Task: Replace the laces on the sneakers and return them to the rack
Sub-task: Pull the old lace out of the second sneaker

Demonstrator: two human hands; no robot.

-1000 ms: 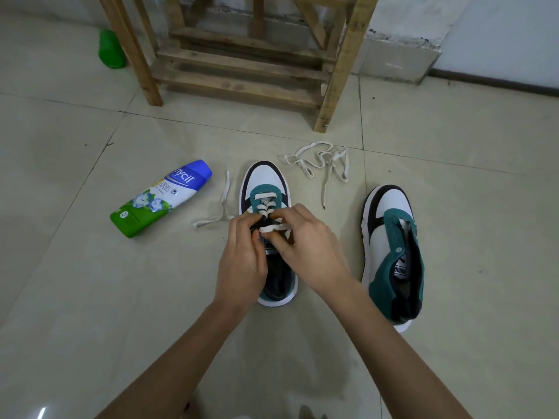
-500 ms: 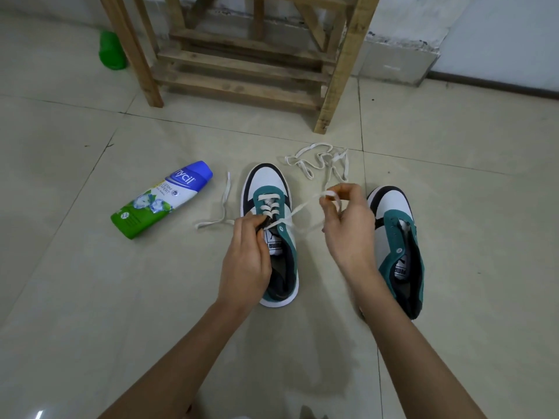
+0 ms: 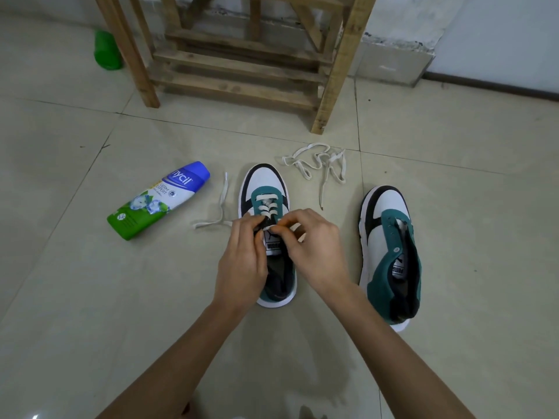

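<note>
Head view: both hands meet over the middle of the sneaker (image 3: 265, 183), which stands on the tiled floor (image 3: 90, 297) with its toe toward the rack (image 3: 242, 65). The left hand (image 3: 242, 261) is curled narrow, thumb and forefinger pinched together at the left edge of the eyelet row. Whether they grip the lace (image 3: 266, 197) or only the shoe's edge cannot be told. The right hand (image 3: 314, 252) is curled too, its thumb and forefinger pinching the lace just above the tongue label, and a white strip of lace shows between its other fingers. Three white bars of lace cross the lower eyelets ahead of the fingertips. One free end of the lace trails off to the left across the floor.

The second sneaker (image 3: 390, 246) stands well to the right, unlaced, its tongue open. A spare lace (image 3: 317, 164) lies in a loose tangle between the two toes and the rack's front leg. A bottle (image 3: 157, 201) lies on its side left of the sneaker, and a green object (image 3: 107, 51) stands beyond the rack's left leg.
</note>
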